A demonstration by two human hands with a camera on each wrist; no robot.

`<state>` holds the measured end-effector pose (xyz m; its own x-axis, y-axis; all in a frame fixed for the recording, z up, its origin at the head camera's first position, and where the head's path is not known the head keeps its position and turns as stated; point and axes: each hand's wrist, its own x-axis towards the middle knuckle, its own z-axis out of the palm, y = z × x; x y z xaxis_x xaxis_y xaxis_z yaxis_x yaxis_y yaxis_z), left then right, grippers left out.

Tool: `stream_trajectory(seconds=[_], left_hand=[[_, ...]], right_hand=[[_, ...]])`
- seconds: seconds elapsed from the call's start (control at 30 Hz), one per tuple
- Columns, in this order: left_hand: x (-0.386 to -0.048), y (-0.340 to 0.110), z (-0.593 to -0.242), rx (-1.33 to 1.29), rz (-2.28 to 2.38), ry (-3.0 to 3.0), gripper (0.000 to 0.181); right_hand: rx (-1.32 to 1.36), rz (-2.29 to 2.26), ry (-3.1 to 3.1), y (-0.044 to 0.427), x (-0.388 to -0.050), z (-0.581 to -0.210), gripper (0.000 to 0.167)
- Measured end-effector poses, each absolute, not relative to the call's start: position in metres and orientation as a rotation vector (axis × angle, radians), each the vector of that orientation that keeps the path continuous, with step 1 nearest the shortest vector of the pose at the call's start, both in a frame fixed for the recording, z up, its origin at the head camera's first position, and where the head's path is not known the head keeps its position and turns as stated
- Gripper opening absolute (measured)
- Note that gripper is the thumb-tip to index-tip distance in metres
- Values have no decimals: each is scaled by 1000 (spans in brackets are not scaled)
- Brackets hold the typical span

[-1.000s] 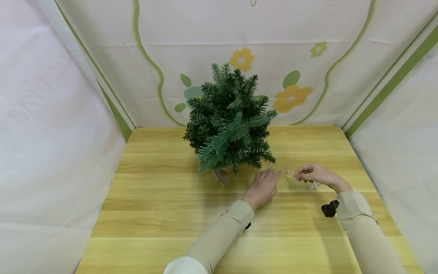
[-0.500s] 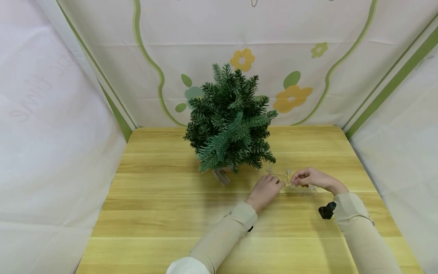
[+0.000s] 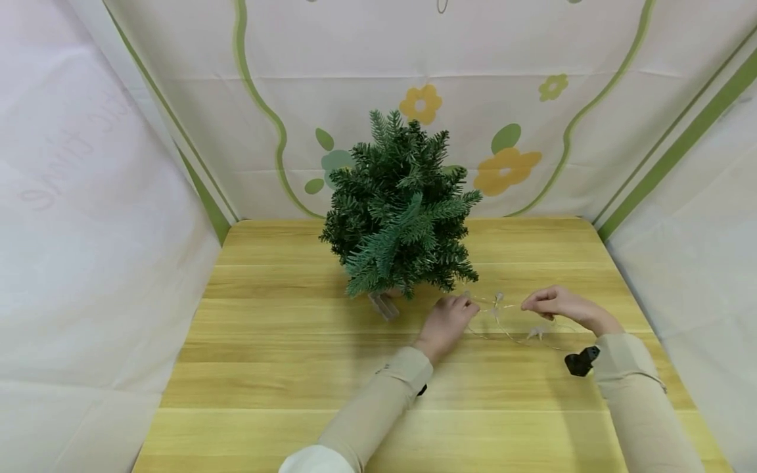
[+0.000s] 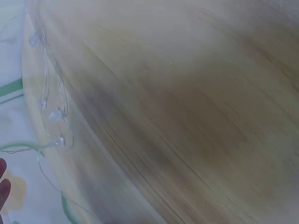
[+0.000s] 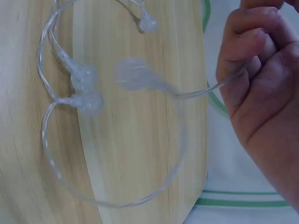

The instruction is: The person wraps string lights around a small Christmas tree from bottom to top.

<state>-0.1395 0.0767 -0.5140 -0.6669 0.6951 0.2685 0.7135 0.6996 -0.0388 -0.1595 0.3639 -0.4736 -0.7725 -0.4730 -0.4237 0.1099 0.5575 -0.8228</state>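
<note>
My right grip (image 3: 564,307) clasps wire lights (image 5: 88,101) right of the tree (image 3: 402,207); whether my left grip (image 3: 445,325) holds, I cannot tell.

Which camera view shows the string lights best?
The right wrist view, where the string lights appear largest, bulbs distinguishable, one blurred. The head view shows them tiny; the left wrist view, small, along its left side.

On the table (image 3: 266,374), before the fabric backdrop (image 3: 367,46): miniature fir tree (image 3: 402,210). Just in front, small case (image 3: 384,307). Right of the tree, between left hand (image 3: 445,323) and right hand (image 3: 566,307): string lights (image 5: 88,102), mostly on the tabletop.
</note>
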Motion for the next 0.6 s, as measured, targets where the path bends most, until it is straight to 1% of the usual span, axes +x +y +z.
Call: stream_trajectory(seconds=[0.17, 0.23, 0.33, 0.43, 0.6], left_hand=[[-140, 72, -513, -1101, -240, -2661, 21], [-140, 70, -512, -1094, -247, -2656, 20], [-140, 69, -509, -1092, -224, -2648, 22], [-139, 67, -503, -1088, -230, -2657, 27], [-137, 62, -496, -1057, -209, -2658, 30]], right_hand=[[-235, -1319, 2210, 377, -156, -468, 22], [-237, -1330, 2231, 380, -155, -465, 21], [-256, -1378, 2250, 382, -154, -460, 22], [-338, -1552, 2204, 384, -153, -456, 27], [-586, -1915, 1918, 385, -157, -450, 40]])
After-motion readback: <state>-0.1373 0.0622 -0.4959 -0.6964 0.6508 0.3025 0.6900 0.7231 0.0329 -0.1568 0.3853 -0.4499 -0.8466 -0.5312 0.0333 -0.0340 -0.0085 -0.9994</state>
